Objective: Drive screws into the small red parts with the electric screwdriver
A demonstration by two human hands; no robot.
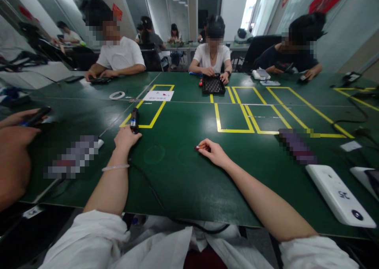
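My left hand (126, 138) is closed around the near end of a black cylinder (134, 118) that looks like a flashlight, with a blue-and-white patch on its side. This cylinder points away from me, over the yellow tape on the green table (177, 182). Over the middle of the table, my right hand (214, 152) pinches a small red, orange and silver piece (197, 147), perhaps a small battery. Its tip sticks out to the left of my fingers, and the rest is hidden by them.
A white power bank (340, 196) and a blurred phone (297, 146) lie at right; another blurred phone (74, 157) is at left. Beyond are a white paper (158, 96), a white ring (117, 95) and a black tray (213, 85). A cable (151, 186) crosses nearby. Co-workers sit around.
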